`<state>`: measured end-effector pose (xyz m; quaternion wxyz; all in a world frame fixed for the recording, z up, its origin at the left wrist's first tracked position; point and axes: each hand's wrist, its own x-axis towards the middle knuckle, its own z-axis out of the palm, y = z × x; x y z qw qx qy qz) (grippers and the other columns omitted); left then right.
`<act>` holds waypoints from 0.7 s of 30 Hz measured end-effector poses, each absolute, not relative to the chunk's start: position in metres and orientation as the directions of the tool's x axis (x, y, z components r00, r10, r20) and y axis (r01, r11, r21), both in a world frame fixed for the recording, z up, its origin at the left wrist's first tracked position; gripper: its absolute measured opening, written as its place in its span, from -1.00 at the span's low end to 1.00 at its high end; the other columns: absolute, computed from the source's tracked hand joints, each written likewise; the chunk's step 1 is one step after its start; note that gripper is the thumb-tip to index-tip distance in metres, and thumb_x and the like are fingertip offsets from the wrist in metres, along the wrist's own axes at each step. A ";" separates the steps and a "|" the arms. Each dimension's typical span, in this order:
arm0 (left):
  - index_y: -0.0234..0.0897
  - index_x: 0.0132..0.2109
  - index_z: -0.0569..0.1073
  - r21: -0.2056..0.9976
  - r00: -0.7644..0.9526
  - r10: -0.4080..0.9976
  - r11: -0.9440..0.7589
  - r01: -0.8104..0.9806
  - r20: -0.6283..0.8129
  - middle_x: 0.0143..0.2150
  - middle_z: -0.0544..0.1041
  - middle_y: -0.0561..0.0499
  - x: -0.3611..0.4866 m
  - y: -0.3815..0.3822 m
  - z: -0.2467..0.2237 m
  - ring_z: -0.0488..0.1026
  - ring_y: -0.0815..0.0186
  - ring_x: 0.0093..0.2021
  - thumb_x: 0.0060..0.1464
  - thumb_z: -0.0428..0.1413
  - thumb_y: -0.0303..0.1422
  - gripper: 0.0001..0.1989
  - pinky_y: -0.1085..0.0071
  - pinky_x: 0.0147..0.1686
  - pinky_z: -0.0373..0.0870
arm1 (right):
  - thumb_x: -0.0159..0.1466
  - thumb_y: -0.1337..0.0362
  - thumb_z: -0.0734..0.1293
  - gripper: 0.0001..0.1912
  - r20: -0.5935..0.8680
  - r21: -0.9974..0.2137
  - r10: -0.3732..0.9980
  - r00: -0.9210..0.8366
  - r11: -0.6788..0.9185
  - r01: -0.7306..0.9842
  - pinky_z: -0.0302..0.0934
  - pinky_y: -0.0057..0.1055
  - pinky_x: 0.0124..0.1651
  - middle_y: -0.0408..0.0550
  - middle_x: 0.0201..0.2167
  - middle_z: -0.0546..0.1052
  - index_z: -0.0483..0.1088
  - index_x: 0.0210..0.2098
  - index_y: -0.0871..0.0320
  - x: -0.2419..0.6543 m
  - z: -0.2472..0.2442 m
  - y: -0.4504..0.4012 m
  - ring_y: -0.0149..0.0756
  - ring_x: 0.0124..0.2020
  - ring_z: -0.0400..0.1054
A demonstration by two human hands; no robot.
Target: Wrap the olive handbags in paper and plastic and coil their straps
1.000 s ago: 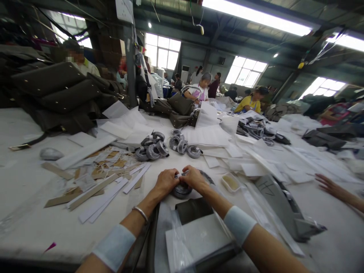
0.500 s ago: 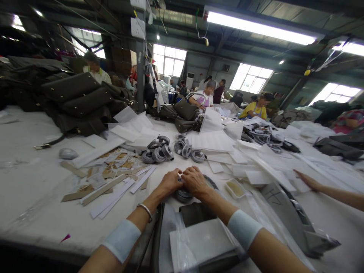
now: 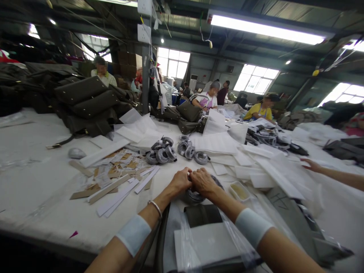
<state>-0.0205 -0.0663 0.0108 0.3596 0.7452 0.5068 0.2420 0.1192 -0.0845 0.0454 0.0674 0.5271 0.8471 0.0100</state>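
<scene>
My left hand point(image 3: 181, 180) and my right hand point(image 3: 202, 182) meet at the middle of the table, fingers bent and pressed together. Between and under them is a dark coiled strap point(image 3: 195, 196) with a greyish wrapping, partly covered by the hands. Both hands grip its upper part; the fingertips are hidden. Just in front of my body lies a dark olive bag point(image 3: 203, 214) with a white sheet point(image 3: 207, 242) and clear plastic over it. Beyond my hands sit several wrapped strap coils point(image 3: 162, 154), with a single coil point(image 3: 201, 157) to their right.
Cardboard and paper scraps point(image 3: 122, 167) lie at left, near white strips point(image 3: 118, 197). At right are a small plastic tub point(image 3: 239, 190), white foam sheets point(image 3: 216, 143) and a grey-green panel point(image 3: 295, 216). A co-worker's hand point(image 3: 311, 165) reaches in from the right. Dark bags point(image 3: 88, 94) are piled behind.
The view has shifted slightly, so things appear further right. My hands stay together on the coiled strap. The co-worker's hand at right has lifted and moved a little away over the sheets.
</scene>
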 end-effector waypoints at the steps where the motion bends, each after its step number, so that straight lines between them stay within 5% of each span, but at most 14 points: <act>1: -0.25 0.01 0.41 0.785 0.367 0.930 -0.225 0.577 -0.003 -0.19 0.62 -0.01 -0.020 -0.065 0.010 0.56 0.26 -0.19 -0.17 0.24 -0.44 -0.49 0.47 -0.25 0.39 | 0.11 0.21 0.48 -0.54 -0.112 0.063 0.898 -0.425 0.433 0.899 0.10 -0.13 0.14 0.23 -0.12 0.55 0.46 -0.02 0.27 0.123 0.048 -0.082 0.04 0.01 0.39; 7: -0.28 0.04 0.40 0.794 0.324 0.946 -0.188 0.579 -0.012 -0.24 0.60 0.00 -0.023 -0.061 0.003 0.54 0.25 -0.23 -0.17 0.25 -0.44 -0.46 0.43 -0.25 0.37 | 0.22 0.07 0.40 -0.40 -0.138 -0.112 0.891 -0.432 0.419 0.901 0.25 -0.42 0.02 0.01 0.07 0.51 0.32 0.20 0.14 0.157 0.077 -0.073 -0.23 0.03 0.43; 13: -0.30 -0.01 0.41 0.837 0.341 0.938 -0.138 0.529 -0.061 -0.27 0.60 0.01 -0.021 -0.059 0.000 0.54 0.29 -0.30 -0.19 0.28 -0.45 -0.49 0.49 -0.37 0.37 | 0.10 0.27 0.47 -0.35 -0.127 -0.051 0.883 -0.451 0.448 0.892 0.22 -0.32 0.04 0.06 -0.05 0.57 0.33 0.19 0.11 0.142 0.069 -0.079 -0.07 -0.02 0.45; 16: -0.34 0.00 0.40 0.847 0.349 0.933 -0.112 0.520 -0.091 -0.29 0.60 -0.01 -0.018 -0.056 0.000 0.54 0.32 -0.37 -0.18 0.27 -0.50 -0.49 0.52 -0.45 0.35 | 0.17 0.33 0.39 -0.57 -0.140 0.003 0.885 -0.443 0.448 0.894 0.25 -0.33 -0.10 0.15 -0.19 0.59 0.42 0.05 0.21 0.130 0.059 -0.081 -0.04 -0.14 0.49; 21: -0.31 0.03 0.37 0.816 0.339 0.938 -0.143 0.560 -0.068 -0.27 0.61 -0.04 -0.007 -0.050 0.002 0.55 0.29 -0.31 -0.13 0.26 -0.45 -0.49 0.49 -0.36 0.39 | 0.26 0.43 0.27 -0.72 -0.148 0.066 0.867 -0.475 0.488 0.870 0.18 -0.26 0.03 0.20 -0.12 0.55 0.44 -0.04 0.23 0.130 0.056 -0.077 -0.04 -0.04 0.44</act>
